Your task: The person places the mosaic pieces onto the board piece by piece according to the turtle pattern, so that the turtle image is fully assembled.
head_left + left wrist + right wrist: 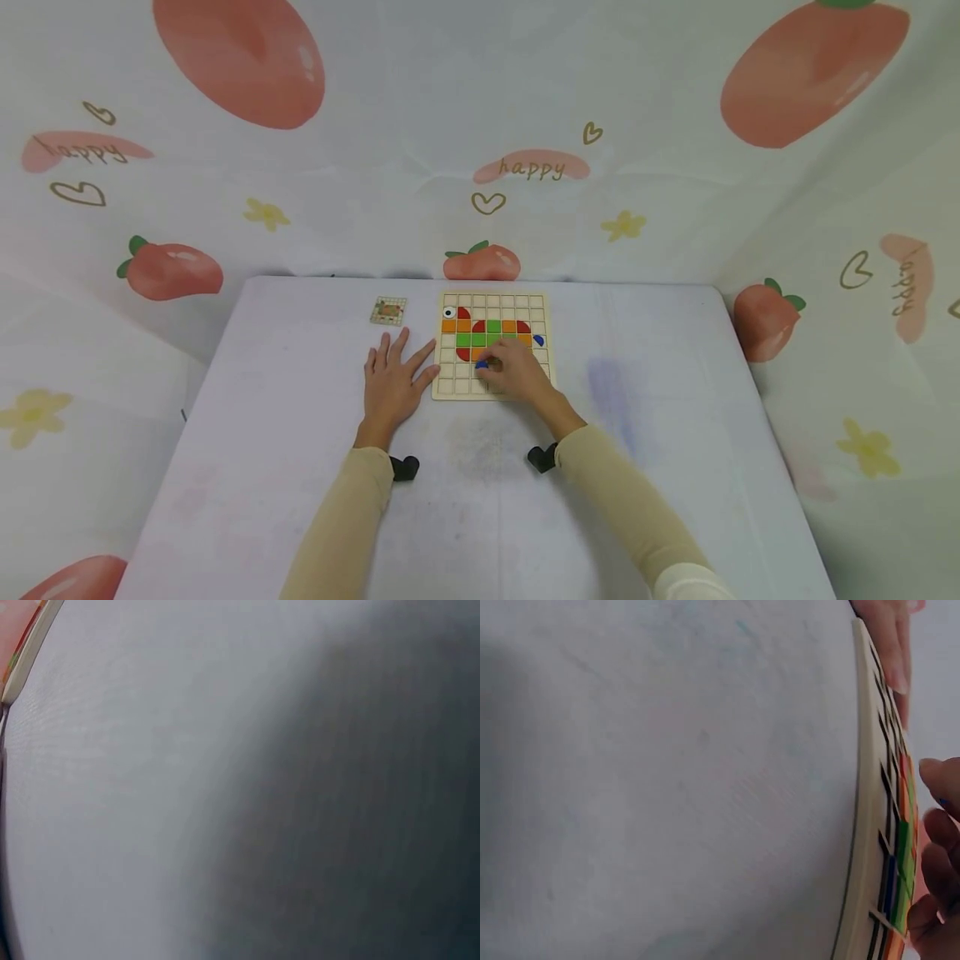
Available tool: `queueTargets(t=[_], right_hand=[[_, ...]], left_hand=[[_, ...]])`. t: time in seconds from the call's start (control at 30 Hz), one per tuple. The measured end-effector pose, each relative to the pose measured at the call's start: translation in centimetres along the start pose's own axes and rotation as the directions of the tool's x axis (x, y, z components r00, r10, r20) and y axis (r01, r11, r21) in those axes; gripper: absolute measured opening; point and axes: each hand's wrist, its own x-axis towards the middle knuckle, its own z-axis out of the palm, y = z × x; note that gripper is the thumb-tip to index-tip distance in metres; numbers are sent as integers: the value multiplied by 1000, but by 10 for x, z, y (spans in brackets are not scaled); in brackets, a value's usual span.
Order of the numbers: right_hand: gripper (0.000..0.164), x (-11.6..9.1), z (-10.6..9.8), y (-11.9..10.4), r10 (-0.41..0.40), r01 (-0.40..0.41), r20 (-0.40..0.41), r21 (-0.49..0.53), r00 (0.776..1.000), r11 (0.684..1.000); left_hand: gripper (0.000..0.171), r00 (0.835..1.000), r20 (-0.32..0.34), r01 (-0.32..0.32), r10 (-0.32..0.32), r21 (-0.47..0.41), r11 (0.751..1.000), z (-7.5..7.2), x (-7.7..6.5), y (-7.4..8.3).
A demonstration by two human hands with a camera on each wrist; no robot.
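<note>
A square wooden grid board [446,386] lies on the table with several red, orange and green tiles set in its cells. A white tile with a black dot [449,312] sits at its upper left. My right hand [519,372] is over the lower right of the board, pinching a small blue tile [481,365] between thumb and fingers. Another blue tile [538,341], half-round, lies near the right edge. My left hand [392,385] lies on the table with fingers spread, thumb and index tips at the board's left edge. My right hand hides some cells.
A small printed card [388,311] with a coloured grid picture lies beyond my left fingers. The white cloth-covered table [300,375] meets a patterned cloth backdrop [390,200] at its far edge. Black heart-shaped pieces [406,468] show at both wrists.
</note>
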Motion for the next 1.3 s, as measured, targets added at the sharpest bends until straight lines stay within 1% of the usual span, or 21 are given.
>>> queueTargets(t=[0.07, 0.13, 0.27, 0.37, 0.5, 0.6, 0.93, 1.2, 1.3], right_hand=[[19, 0, 4, -2, -31, 31, -1, -45, 1000, 999], [18, -1, 8, -3, -50, 49, -5, -68, 999, 996], [16, -3, 13, -4, -38, 37, -9, -106, 999, 994], [17, -3, 13, -6, -21, 21, -1, -123, 1000, 992], [21, -4, 11, -6, -20, 20, 4, -132, 1000, 991], [22, -5, 11, -6, -33, 33, -3, -140, 999, 990], [13, -9, 9, -3, -87, 83, -15, -169, 996, 982], [12, -12, 6, -4, -74, 73, 0, -173, 997, 982], [15, -12, 5, -5, -80, 79, -1, -168, 997, 983]], left_hand=[[59, 1000, 2, 2, -2, -1, 1000, -1, -1, 1], [58, 1000, 7, 3, -3, -3, 1000, -2, -2, 1], [59, 1000, 15, 7, -7, -3, 1000, -2, -3, 3], [58, 1000, 6, 8, -8, -3, 1000, -3, -3, 3], [58, 1000, -4, 5, -5, -6, 1000, -3, -3, 3], [58, 1000, -7, 2, -2, -3, 1000, -3, -4, 3], [58, 1000, -3, 1, -1, -7, 1000, -3, -5, 3], [58, 1000, 4, -12, 12, -17, 1000, -3, -3, 5], [58, 1000, 6, -11, 11, -11, 1000, -2, -2, 4]])
